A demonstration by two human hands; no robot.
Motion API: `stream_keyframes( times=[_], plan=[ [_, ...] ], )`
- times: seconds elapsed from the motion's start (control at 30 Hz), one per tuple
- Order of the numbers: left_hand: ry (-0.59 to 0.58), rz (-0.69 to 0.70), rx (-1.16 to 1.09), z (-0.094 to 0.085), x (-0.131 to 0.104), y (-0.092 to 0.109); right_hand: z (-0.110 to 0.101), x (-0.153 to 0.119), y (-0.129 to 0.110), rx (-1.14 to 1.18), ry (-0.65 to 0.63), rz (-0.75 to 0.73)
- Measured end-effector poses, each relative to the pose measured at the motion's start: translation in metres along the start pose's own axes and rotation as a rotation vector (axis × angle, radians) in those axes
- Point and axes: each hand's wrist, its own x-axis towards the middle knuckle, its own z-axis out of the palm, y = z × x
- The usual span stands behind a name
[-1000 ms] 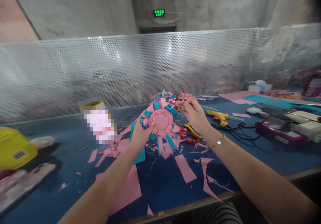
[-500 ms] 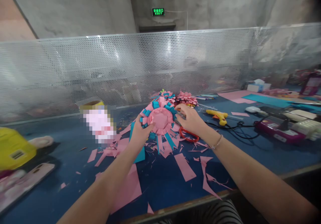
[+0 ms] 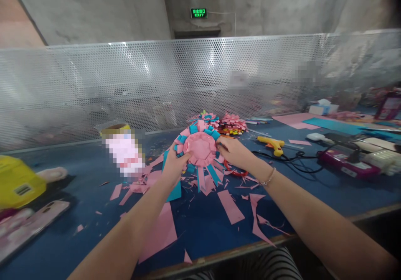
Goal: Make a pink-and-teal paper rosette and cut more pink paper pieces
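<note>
A pink and blue paper rosette [image 3: 202, 148] with looped petals and hanging ribbon tails is held up over the table, its round pink centre facing me. My left hand [image 3: 176, 163] grips its left rim, thumb on the front and fingers partly hidden behind. At the right rim, my right hand [image 3: 233, 149] has its fingers closed on the edge loops. Behind the rosette lie more pink and blue paper flowers [image 3: 233, 123]. Red-handled scissors [image 3: 236, 171] rest below my right hand, partly covered.
Pink scraps [image 3: 231, 207] litter the blue table [image 3: 213, 240]. A yellow glue gun [image 3: 272, 144] and a purple power strip [image 3: 347, 163] with cables lie to the right. On the left are a tape roll [image 3: 115, 128], a yellow object [image 3: 20, 184] and a phone [image 3: 37, 225]. A perforated metal screen [image 3: 188, 79] stands behind.
My right hand has closed in on the rosette's right edge, its fingers now against the loops. The rosette stays in my left hand, almost in the same place.
</note>
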Motion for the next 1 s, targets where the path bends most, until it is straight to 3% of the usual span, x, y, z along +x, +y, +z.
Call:
stream_keyframes(
  times=[0.23,0.5,0.77,0.93,1.0],
  plan=[
    [0.013,0.014,-0.029,0.002,0.000,0.001,-0.005,0.001,-0.003,0.048,0.047,0.017],
    [0.054,0.067,0.046,0.000,0.000,-0.001,-0.013,0.001,-0.008,0.209,0.355,0.121],
    [0.065,0.282,0.290,-0.004,0.000,0.000,-0.006,-0.002,-0.025,0.458,0.322,0.009],
    [0.072,0.244,0.340,-0.003,0.001,0.000,0.004,0.000,-0.026,0.955,0.222,0.121],
    [0.083,0.263,0.354,-0.003,0.001,-0.001,0.005,0.000,-0.025,0.991,0.191,0.171]
  ],
)
